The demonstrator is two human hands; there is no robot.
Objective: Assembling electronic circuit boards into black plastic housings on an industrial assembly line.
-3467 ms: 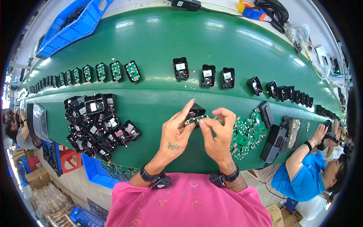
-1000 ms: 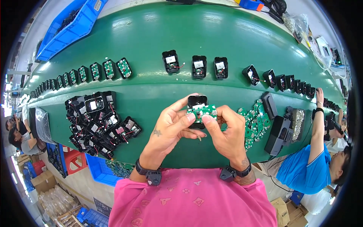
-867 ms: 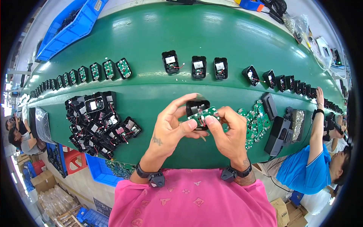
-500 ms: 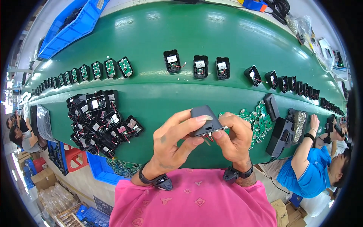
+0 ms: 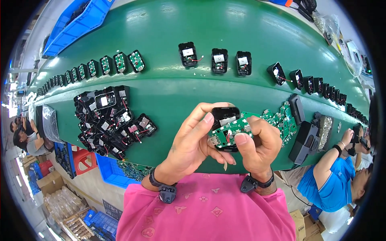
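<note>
My left hand [image 5: 188,138] is closed round a small black plastic housing [image 5: 223,113], its open side facing up with a pale label partly showing inside. Between the thumb and fingers of my right hand [image 5: 262,146] is a green circuit board [image 5: 237,127]. The board lies tilted across the housing's opening, covering much of it, and red wires show at its middle. Whether it sits inside the rim I cannot tell. Just beyond my right hand lies a heap of loose green circuit boards [image 5: 286,123] on the green table.
Left lies a pile of black housings [image 5: 105,120] with wires. Rows of housings run along the far strip, some with boards [image 5: 136,61], others without [image 5: 219,61]. A black device [image 5: 302,140] stands right, near a co-worker in a blue shirt [image 5: 327,182]. A blue bin [image 5: 108,172] sits below the edge.
The housing has turned from its closed outer side to its open side. The circuit board now shows over the opening, held by my right hand. The view has shifted slightly.
</note>
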